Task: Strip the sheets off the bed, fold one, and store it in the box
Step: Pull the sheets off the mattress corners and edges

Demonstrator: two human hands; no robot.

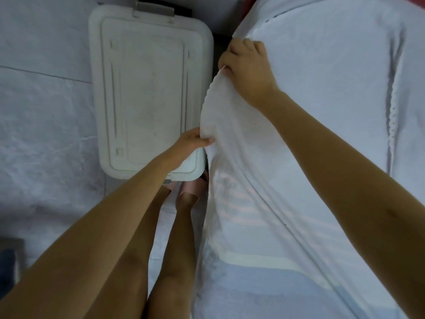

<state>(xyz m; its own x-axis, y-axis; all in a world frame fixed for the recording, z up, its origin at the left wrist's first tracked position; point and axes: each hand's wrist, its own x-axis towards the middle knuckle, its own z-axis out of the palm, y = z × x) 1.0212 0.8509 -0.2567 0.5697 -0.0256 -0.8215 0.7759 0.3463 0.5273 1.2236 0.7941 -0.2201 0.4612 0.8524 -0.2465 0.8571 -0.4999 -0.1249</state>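
Observation:
A white sheet [241, 157] covers the bed [333, 88] along the right of the view, and its left edge is lifted into a ridge. My right hand [247, 67] grips that edge at the top, fingers curled round the fabric. My left hand [195, 141] pinches the same edge lower down, thumb on the cloth. A white plastic box [147, 88] with its lid closed lies on the floor just left of the bed, close beside my left hand.
Pale tiled floor [46, 111] stretches to the left of the box. My legs and a pink slipper [190, 185] stand in the narrow gap between box and bed. A dark object [9, 261] sits at the lower left edge.

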